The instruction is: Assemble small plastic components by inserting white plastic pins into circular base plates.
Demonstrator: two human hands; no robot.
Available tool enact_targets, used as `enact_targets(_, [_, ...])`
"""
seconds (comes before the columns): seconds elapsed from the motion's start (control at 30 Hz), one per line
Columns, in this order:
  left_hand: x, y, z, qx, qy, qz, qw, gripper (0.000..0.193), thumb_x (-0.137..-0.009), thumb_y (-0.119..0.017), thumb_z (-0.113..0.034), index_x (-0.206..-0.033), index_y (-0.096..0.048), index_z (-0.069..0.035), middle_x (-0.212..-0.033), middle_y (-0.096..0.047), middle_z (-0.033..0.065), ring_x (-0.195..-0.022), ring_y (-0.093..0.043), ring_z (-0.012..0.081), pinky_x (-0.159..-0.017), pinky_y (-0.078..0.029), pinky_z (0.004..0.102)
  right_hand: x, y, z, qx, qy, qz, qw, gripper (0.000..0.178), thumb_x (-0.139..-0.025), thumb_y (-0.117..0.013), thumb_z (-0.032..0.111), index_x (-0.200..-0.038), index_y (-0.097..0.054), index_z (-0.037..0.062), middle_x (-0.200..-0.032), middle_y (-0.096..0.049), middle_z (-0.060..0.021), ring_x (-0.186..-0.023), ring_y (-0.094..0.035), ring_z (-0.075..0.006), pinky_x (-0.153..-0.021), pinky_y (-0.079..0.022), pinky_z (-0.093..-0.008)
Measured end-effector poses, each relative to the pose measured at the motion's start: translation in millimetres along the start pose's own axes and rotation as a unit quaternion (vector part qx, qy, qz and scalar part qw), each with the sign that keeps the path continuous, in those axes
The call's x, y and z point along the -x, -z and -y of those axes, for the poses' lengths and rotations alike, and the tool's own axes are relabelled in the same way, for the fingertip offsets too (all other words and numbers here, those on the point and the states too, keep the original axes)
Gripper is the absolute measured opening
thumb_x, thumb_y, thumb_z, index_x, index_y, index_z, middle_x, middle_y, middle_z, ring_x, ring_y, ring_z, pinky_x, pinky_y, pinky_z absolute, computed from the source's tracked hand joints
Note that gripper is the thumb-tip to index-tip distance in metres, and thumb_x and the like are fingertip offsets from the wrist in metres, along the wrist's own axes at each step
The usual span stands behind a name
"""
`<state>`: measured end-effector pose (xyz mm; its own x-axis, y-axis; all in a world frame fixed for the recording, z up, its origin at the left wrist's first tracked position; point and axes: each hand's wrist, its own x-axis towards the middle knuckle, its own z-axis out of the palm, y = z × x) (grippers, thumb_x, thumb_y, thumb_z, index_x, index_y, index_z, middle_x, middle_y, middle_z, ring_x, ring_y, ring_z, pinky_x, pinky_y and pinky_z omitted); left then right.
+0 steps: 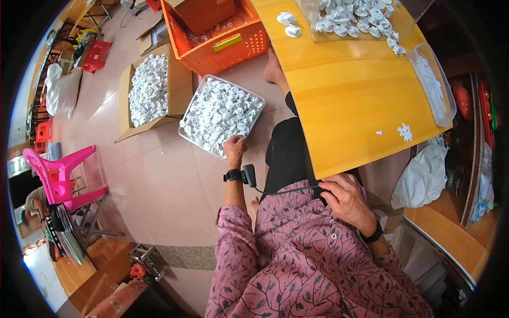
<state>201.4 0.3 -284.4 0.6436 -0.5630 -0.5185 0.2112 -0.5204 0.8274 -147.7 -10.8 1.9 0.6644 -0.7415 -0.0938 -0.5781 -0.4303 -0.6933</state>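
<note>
My left hand (235, 150) reaches down to the near edge of a white tray (192, 142) heaped with small white plastic parts (220, 114). Its fingers are closed at the pile; what they hold is hidden. A black strap with a small black device (248, 175) is on that wrist. My right hand (347, 200) is over my lap, beside the near corner of the yellow table (350, 116), with fingers bent together. A thin black cable (286, 191) runs from the left wrist device to its fingertips. Whether those fingers pinch the cable or something else cannot be made out.
A cardboard box (125, 100) full of white parts stands left of the tray, with an orange crate (212, 53) behind. On the table are a clear bin (313, 24) of parts, a clear tray (448, 100) and loose white pieces (404, 132). A pink chair (66, 169) stands left.
</note>
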Motion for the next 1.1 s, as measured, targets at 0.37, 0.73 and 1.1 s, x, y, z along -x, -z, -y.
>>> enact_targets(0.37, [-39.6,-11.0,27.2,-0.258,-0.101,0.079,0.958,0.04,-0.09,-0.064,-0.026,-0.125,-0.065,-0.005,-0.104,-0.073,0.0121,-0.081,-0.07,0.0204,-0.077,-0.055,0.0332,21.9,7.4,3.5,-0.048,0.043,-0.022,0.998,0.015,-0.083,-0.068,0.0,-0.098,-0.066,-0.0012,-0.102,-0.063,-0.0142,-0.093,-0.063,-0.0312,-0.082,-0.052,-0.0382])
enact_targets(0.73, [-35.4,-30.2,45.0,-0.331,-0.218,0.08,0.915,0.044,-0.081,-0.07,-0.029,-0.121,-0.067,-0.011,-0.091,-0.068,0.0222,-0.087,-0.064,0.0418,-0.077,-0.052,0.0473,39.1,27.6,-12.5,-0.066,0.045,-0.088,0.993,0.016,-0.086,-0.066,-0.003,-0.102,-0.066,-0.0039,-0.094,-0.064,-0.0152,-0.081,-0.066,-0.0309,-0.07,-0.054,-0.0364])
enact_targets(1.1, [-28.6,-8.0,35.8,-0.246,-0.187,0.143,0.94,0.035,-0.085,-0.071,-0.024,-0.115,-0.071,-0.006,-0.111,-0.071,0.0145,-0.107,-0.067,0.029,-0.092,-0.051,0.0347,-11.3,72.9,-41.0,0.103,0.022,-0.375,0.921,0.014,-0.086,-0.064,-0.003,-0.099,-0.065,-0.0001,-0.093,-0.062,-0.0136,-0.086,-0.063,-0.0322,-0.074,-0.051,-0.0382])
